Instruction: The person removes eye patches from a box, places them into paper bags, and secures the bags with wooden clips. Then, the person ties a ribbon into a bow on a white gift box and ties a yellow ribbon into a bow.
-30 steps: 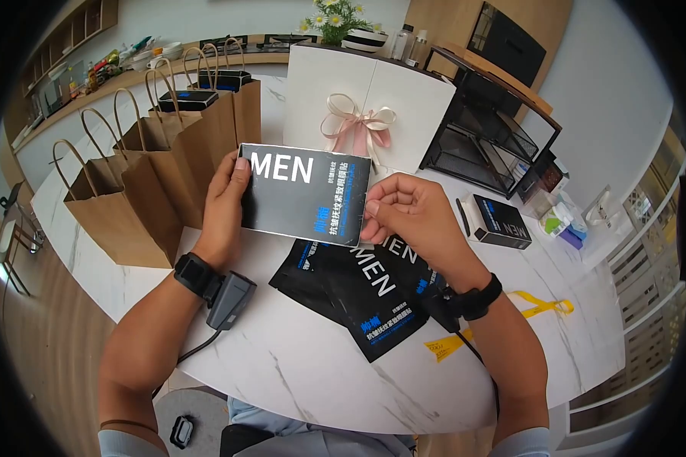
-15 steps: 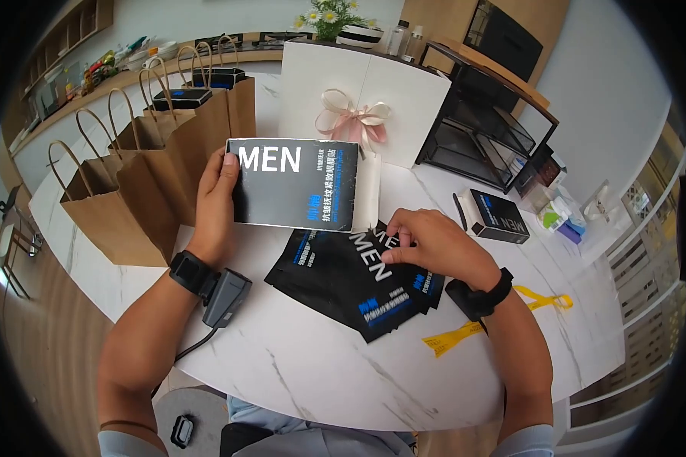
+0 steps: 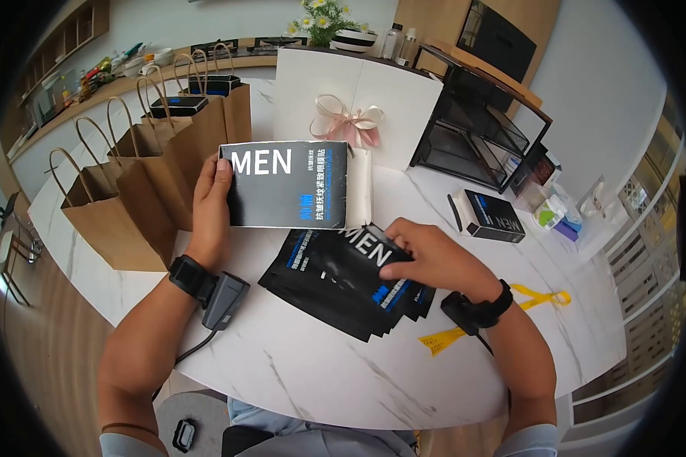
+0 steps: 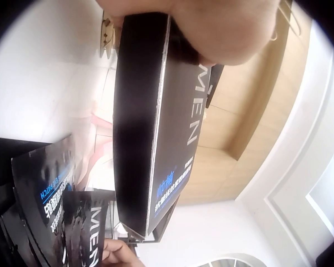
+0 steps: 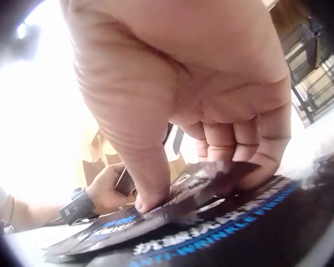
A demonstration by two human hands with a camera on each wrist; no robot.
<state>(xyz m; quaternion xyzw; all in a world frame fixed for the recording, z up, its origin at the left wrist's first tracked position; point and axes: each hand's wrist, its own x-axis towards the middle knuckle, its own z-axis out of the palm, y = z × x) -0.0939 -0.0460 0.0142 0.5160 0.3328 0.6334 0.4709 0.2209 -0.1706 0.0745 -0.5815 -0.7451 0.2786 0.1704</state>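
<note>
My left hand [image 3: 212,206] grips the left end of a black cardboard box [image 3: 282,190] printed "MEN", holding it up above the table. The box's right end is open, its white flap [image 3: 360,186] sticking out. Below it, a fanned pile of flat black sachets [image 3: 301,286] lies on the marble table. With thumb and fingers my right hand [image 3: 438,255] pinches the top sachet [image 3: 367,251], which bends slightly under the grip. In the right wrist view, the thumb [image 5: 150,192] presses near one edge of that sachet, with the fingers curled along the opposite side.
Brown paper bags [image 3: 118,221] stand in a row at left, some with black boxes on top. A white box with a pink bow [image 3: 351,126] and a black rack [image 3: 480,122] are at the back. Another black box [image 3: 492,215] and a yellow ribbon [image 3: 442,340] lie at right.
My right hand has left the box's end, moved down to the pile and taken hold of the top sachet. The box has shifted slightly left, its end flap now showing.
</note>
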